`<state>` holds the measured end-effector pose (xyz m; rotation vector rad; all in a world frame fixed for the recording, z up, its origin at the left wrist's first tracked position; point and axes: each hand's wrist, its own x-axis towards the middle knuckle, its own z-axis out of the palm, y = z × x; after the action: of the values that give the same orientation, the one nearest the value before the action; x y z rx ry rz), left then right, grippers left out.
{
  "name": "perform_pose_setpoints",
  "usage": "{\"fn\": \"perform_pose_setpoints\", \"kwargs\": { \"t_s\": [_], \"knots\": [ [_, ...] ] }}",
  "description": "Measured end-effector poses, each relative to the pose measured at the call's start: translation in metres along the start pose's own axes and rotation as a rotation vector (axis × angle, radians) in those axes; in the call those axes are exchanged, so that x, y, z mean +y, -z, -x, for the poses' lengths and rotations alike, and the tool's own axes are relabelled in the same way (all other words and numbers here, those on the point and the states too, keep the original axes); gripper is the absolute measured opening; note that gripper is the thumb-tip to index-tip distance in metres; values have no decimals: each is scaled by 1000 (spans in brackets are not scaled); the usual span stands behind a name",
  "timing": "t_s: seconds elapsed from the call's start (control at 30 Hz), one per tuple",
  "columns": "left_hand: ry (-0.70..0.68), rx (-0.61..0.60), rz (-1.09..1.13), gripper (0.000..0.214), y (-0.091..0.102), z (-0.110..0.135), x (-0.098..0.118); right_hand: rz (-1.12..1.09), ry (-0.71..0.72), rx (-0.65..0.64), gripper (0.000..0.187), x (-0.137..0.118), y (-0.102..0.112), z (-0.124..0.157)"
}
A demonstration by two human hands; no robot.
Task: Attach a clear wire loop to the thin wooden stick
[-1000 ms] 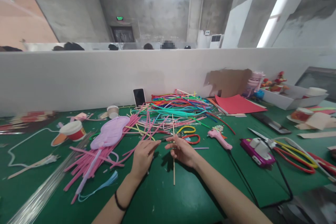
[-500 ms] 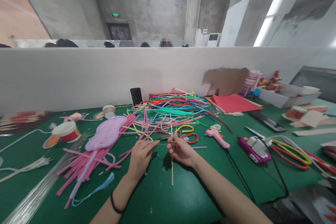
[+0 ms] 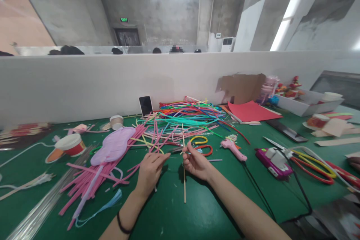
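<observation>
My right hand (image 3: 198, 164) is closed around the middle of a thin wooden stick (image 3: 185, 191), which stands out above and below the fingers. To its left, my left hand (image 3: 150, 170) has thumb and fingers pressed together, apart from the stick. What it pinches is too fine to make out, though a faint thin line runs from its fingertips towards the stick. Scissors with red and yellow handles (image 3: 207, 150) lie just behind the hands. A pile of coloured pipe cleaners (image 3: 191, 114) spreads beyond them.
At left are a lilac fan-shaped piece (image 3: 114, 145), pink pipe cleaners (image 3: 84, 180) and a paper cup (image 3: 70, 144). On the right lie a pink glue gun (image 3: 234, 149), a purple power strip (image 3: 273, 163) with cables, and more scissors (image 3: 312, 165). A white partition (image 3: 112, 82) rises behind.
The view has shifted slightly. My right hand's fingers have moved a little around the stick; my left hand keeps nearly the same pose.
</observation>
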<state>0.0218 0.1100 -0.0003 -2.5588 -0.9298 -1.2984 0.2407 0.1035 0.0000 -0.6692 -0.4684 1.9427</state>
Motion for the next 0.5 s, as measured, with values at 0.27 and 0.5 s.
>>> {"fn": "perform_pose_setpoints", "kwargs": {
  "t_s": [0.27,0.5],
  "knots": [
    [-80,-45,-91,27,4,-4,-1,39,-23,1,37,-2,2,1],
    [-72,-34,-100,28,6,-5,-1,-63,2,-60,32,-4,6,-2]
  ]
}}
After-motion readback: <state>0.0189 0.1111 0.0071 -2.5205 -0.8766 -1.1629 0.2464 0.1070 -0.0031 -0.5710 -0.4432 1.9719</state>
